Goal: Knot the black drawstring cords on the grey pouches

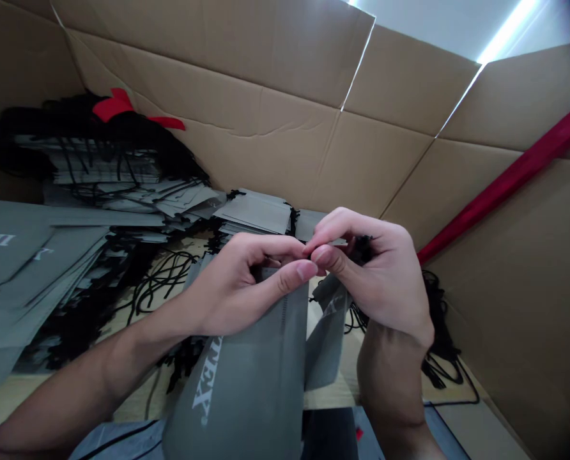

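A grey sheet-like bag (261, 377) with white "TEX" lettering hangs upright in front of me, its top edge under my hands. My left hand (246, 281) is closed in a pinch at the bag's top right corner. Against its fingertips, my right hand (376, 275) pinches a small dark bit that looks like the end of a black cord; the fingers hide most of it. More black cord (363, 246) shows within the curl of the right hand. Below that hand hangs another grey piece (326, 348), partly covered by the first.
Stacks of grey bags (30, 275) with black cords lie at left. A pile (112, 160) with red strips stands behind, and a smaller stack (256, 211) at centre. Loose black cords (441, 332) lie right. Cardboard walls (275, 140) enclose the table, with a red band (505, 179).
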{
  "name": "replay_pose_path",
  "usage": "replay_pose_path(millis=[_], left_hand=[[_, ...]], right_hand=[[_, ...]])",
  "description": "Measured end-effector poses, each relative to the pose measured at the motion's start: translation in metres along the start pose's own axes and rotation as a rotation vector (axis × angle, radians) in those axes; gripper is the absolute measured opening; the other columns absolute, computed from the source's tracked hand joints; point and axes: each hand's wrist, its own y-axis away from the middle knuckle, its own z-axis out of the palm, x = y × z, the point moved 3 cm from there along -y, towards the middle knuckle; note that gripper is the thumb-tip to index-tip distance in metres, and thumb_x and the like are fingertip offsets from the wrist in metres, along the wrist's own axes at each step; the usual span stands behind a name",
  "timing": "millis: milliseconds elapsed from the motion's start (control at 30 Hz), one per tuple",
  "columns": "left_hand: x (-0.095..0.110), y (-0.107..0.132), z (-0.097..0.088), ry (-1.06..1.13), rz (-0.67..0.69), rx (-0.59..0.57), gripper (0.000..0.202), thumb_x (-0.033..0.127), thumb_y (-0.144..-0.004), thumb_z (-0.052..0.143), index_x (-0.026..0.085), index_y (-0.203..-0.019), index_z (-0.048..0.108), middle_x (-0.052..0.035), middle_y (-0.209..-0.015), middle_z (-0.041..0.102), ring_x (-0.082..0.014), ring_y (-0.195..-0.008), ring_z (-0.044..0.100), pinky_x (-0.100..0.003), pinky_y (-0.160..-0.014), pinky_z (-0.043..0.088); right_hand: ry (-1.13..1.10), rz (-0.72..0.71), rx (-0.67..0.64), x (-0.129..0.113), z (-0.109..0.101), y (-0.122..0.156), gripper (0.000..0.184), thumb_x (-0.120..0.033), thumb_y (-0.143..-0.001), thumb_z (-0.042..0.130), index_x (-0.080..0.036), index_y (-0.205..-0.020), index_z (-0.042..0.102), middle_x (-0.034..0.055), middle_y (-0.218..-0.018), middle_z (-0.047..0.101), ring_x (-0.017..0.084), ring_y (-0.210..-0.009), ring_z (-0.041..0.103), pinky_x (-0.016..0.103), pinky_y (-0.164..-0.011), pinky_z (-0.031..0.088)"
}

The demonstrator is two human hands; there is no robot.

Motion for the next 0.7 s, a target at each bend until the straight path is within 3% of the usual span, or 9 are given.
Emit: replay_pose_path(millis=[200,300,433,700], left_hand=[[0.0030,-0.0015,0.0012,-0.108,0.063,0.024,0.029,0.034,-0.114,0.064,0.016,-0.095,0.078,0.0017,-0.077,0.063,-0.0111,-0.070,0.051,-0.021,-0.062,0.041],[0.0064,-0.0018,0.0004,-0.133,0.089,0.033,0.031,0.028,-0.114,0.062,0.017,-0.087,0.073,0.0039,-0.071,0.059,-0.0093,-0.063,0.045,-0.021,-0.058,0.037],[0.0090,-0.0021,0.0006,-0.139,0.095,0.032,0.033,0.029,-0.116,0.060,0.017,-0.088,0.073,0.0049,-0.071,0.056,-0.0085,-0.062,0.042,-0.020,-0.055,0.034],[0.0054,0.0008,0.0016,-0.138,0.055,-0.029,0.033,0.031,-0.114,0.059,0.016,-0.087,0.072,0.0047,-0.068,0.046,-0.0092,-0.061,0.039,-0.022,-0.053,0.031]], right_hand=[[-0.035,0.034,0.014,0.0039,0.0022,0.0002,0.032,-0.047,-0.097,0.096,-0.020,-0.089,0.081,0.0000,-0.079,0.074,0.012,-0.064,0.068,0.024,-0.058,0.056],[-0.061,0.030,0.010,0.0060,0.0019,-0.0003,0.031,-0.045,-0.095,0.098,-0.020,-0.090,0.080,-0.0007,-0.079,0.075,0.012,-0.063,0.069,0.023,-0.057,0.055],[-0.036,-0.033,0.026,0.0078,0.0035,0.0009,0.025,-0.036,-0.100,0.094,-0.021,-0.090,0.076,-0.0021,-0.079,0.074,0.012,-0.065,0.070,0.024,-0.062,0.057],[0.086,-0.097,0.047,0.0045,0.0094,0.0030,0.028,-0.034,-0.105,0.088,-0.022,-0.086,0.073,-0.0020,-0.078,0.070,0.012,-0.064,0.062,0.025,-0.060,0.053]])
